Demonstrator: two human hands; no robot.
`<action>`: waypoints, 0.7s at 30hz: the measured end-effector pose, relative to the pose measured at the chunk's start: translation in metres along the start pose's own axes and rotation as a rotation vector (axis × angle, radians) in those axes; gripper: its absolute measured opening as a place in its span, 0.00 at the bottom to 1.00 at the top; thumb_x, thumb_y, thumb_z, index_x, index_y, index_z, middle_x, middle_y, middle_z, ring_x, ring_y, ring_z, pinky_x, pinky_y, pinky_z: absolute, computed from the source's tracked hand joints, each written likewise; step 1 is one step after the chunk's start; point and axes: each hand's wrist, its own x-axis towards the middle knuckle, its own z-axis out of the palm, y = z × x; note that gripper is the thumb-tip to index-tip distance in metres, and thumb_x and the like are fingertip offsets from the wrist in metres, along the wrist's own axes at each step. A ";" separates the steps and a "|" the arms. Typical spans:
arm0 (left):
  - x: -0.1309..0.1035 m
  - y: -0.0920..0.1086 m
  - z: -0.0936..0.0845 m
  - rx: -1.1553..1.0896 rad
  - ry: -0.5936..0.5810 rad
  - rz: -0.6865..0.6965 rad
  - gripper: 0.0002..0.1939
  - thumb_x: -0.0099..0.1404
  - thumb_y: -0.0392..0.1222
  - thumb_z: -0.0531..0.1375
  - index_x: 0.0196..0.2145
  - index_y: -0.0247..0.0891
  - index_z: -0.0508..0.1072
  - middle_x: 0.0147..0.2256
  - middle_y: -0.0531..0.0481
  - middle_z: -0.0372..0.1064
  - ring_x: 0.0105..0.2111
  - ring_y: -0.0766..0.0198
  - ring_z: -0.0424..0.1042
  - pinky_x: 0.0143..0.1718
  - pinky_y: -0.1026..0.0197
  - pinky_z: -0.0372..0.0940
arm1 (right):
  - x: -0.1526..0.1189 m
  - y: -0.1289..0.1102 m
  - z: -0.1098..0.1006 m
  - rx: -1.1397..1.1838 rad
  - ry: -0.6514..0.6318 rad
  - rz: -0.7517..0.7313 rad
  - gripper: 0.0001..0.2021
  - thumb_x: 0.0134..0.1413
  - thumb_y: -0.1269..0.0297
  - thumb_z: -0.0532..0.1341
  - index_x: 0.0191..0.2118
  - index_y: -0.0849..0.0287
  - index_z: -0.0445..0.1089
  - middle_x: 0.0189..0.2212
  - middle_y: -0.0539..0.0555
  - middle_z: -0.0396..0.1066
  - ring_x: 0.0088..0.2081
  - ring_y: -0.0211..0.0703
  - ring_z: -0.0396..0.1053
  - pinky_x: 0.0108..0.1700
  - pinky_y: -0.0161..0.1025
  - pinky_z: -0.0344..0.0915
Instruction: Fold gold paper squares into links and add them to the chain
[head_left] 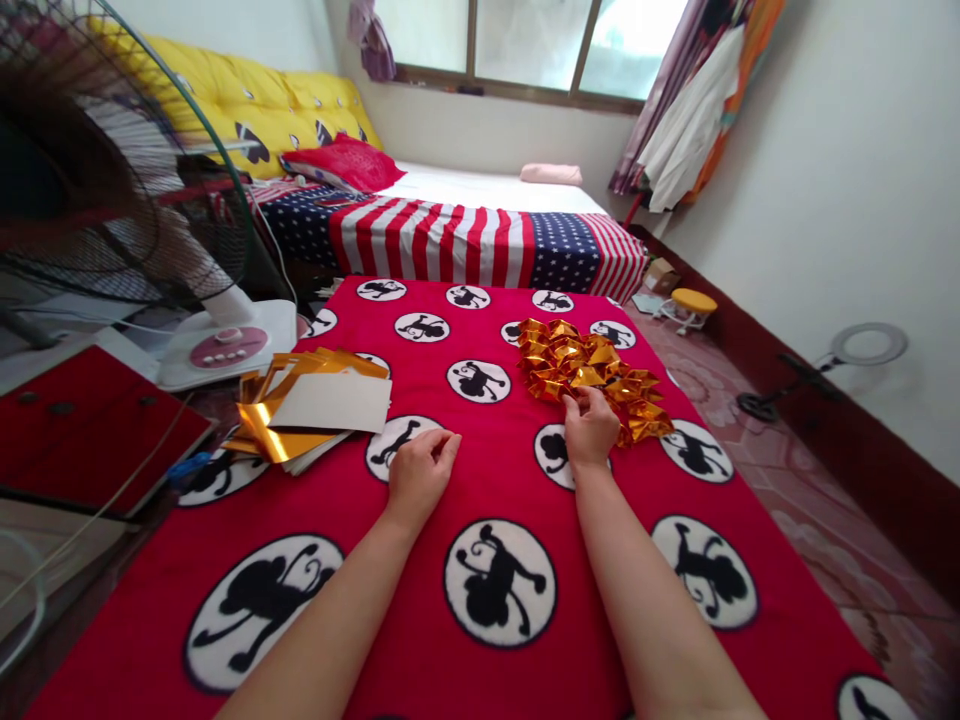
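A loose stack of gold and white paper sheets lies at the left of the red cloth with monkey prints. Just right of it, my left hand hovers or rests over the cloth, fingers curled together, with nothing visible in them. Several folded shiny gold paper pieces are grouped in rows on the right side. My right hand is at the near edge of this group, its fingers pinched at a gold piece; the exact grip is partly hidden.
An electric fan stands close at the left, beside a red panel. Behind the table is a bed with a flag-pattern cover. On the right floor are a yellow stool and a ring light.
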 end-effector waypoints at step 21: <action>0.018 -0.032 -0.055 0.520 0.314 -0.068 0.38 0.55 0.34 0.60 0.63 0.37 0.59 0.68 0.36 0.41 0.68 0.40 0.36 0.65 0.35 0.38 | -0.076 -0.083 -0.010 0.245 -0.496 -0.113 0.07 0.56 0.64 0.58 0.32 0.55 0.74 0.29 0.50 0.72 0.30 0.39 0.67 0.34 0.36 0.59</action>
